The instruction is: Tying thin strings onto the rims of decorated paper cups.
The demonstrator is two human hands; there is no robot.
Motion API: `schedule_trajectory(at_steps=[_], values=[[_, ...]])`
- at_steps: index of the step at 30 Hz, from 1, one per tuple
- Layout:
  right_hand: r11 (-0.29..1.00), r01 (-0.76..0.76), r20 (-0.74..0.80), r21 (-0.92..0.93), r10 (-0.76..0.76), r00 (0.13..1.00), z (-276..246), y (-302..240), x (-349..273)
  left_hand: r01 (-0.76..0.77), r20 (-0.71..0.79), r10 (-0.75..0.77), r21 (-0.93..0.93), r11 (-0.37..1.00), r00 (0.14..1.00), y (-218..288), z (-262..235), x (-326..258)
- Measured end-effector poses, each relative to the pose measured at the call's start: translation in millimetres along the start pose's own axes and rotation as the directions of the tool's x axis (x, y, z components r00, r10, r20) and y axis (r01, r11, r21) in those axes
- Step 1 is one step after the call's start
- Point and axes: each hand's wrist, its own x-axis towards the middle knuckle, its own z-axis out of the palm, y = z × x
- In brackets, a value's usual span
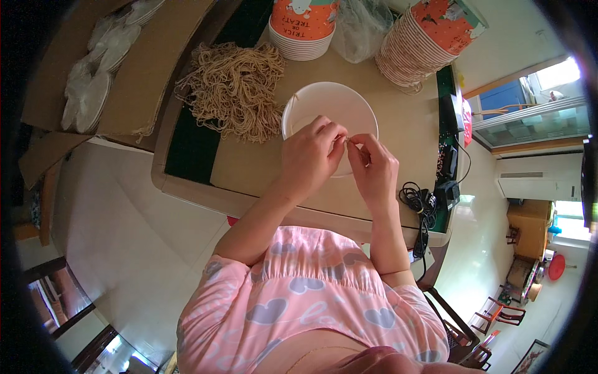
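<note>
My left hand (311, 153) and my right hand (372, 163) meet over a white paper bowl (330, 106) on the table. Both pinch a thin pale strand of noodle (349, 142) between thumb and fingers, just above the bowl's near rim. A large heap of tan dried noodles (237, 90) lies on the cardboard to the left of the bowl, close to my left hand.
Two stacks of orange-printed paper bowls (304, 28) (423, 43) stand at the far edge, a clear plastic bag (360, 28) between them. Stacked plastic lids (93, 81) sit in a cardboard box at left. A black cable and charger (423, 202) lie by the table's right edge.
</note>
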Motion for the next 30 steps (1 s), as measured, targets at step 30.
schedule_trajectory(at_steps=[30], values=[[0.994, 0.084, -0.061, 0.072, -0.079, 0.995, -6.2, 15.0, 17.9, 0.064, 0.021, -0.062, -0.119, 0.991, 0.998, -1.4, 7.3, 16.5]])
